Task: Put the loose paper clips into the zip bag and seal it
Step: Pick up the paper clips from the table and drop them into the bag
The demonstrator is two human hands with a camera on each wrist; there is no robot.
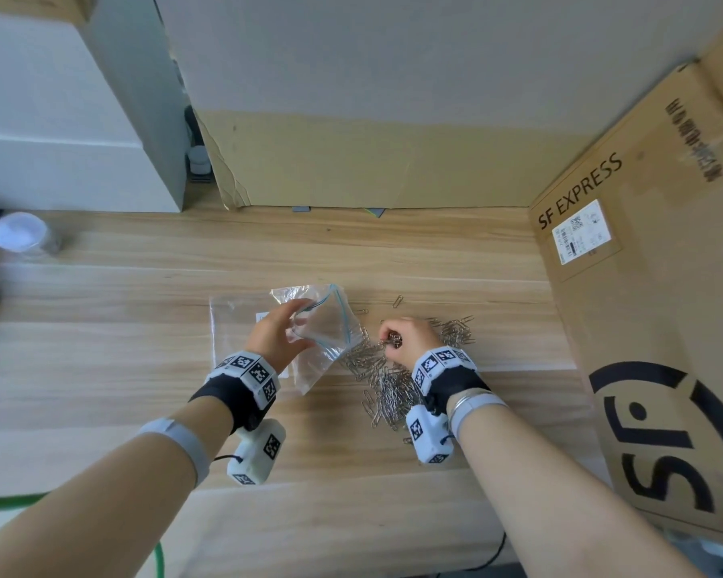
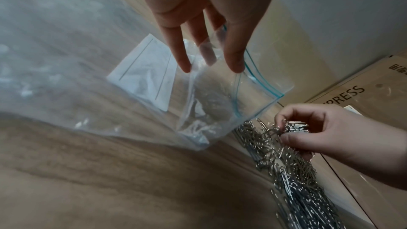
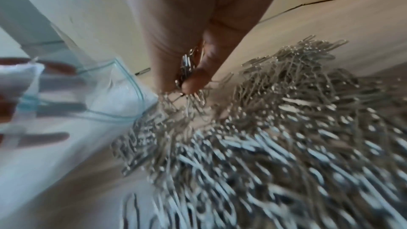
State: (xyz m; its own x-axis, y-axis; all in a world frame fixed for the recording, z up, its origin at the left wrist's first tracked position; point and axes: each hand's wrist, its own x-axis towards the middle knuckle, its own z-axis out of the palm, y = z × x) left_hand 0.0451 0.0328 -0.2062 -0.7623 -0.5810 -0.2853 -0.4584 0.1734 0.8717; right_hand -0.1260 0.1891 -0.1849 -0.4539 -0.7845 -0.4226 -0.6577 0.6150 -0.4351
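The wooden table (image 1: pixel 101 369) carries everything under your arms, and the big SF EXPRESS cardboard box (image 1: pixel 652 285) stands on it well off to the outer side of your right grip. A 2nd, larger clear bag (image 1: pixel 234 327) with a white label lies flat beneath your left hand (image 1: pixel 274 337).

The heap of paper clips (image 1: pixel 387 387) spreads directly under and behind your right hand (image 1: pixel 408 337), reaching back past the wrist and out to its far right, with a few single clips lying apart beyond the fingers. Its near edge touches the lower corner of the zip bag (image 1: pixel 326 327).

You hold the zip bag raised and tilted, its blue-edged mouth gaping open toward the pile. In the left wrist view your left fingers (image 2: pixel 182 53) run nearly straight down; at least 1 finger sits inside the mouth behind the plastic while the others lie on the outside, spreading the opening. The bag looks empty of clips.

Your right hand is closed around a small bunch of clips (image 3: pixel 187 69), thumb and curled fingers pinching them just above the pile, with several strands dangling from the pinch. That grip sits just beside the bag's mouth, not yet over it
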